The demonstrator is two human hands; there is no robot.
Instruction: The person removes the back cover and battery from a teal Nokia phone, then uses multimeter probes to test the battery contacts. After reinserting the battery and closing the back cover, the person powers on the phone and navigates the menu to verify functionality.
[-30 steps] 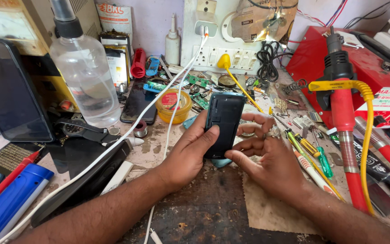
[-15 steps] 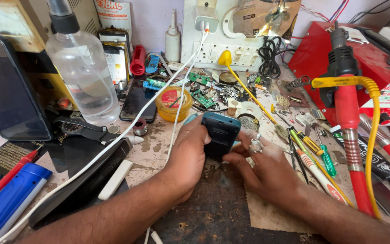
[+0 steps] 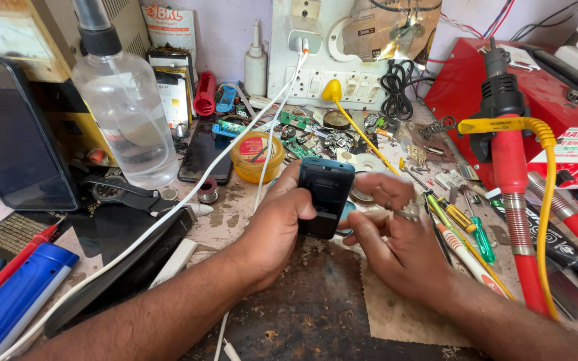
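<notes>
- At the middle of the cluttered workbench, a small dark phone (image 3: 326, 197) with a teal edge is held upright just above the worn bench top (image 3: 289, 314), its back plate toward the camera.
- The left hand (image 3: 275, 224) wraps the phone's left side, thumb up along the edge, fingers curled tight round it.
- The right hand (image 3: 396, 237) is at the phone's right edge, fingers bent narrow, the fingertips touching the casing; a ring shows on one finger.
- Just behind the phone sits a round yellow tub (image 3: 257, 155), and a white cable (image 3: 188, 200) runs slantwise past the left wrist.
- Farther left stands a clear plastic spray bottle (image 3: 127, 110), beside a dark tablet (image 3: 11, 137).
- Right of the hands lie green-handled screwdrivers (image 3: 479, 237), then a red hot-air tool (image 3: 513, 174) with a yellow cord.
</notes>
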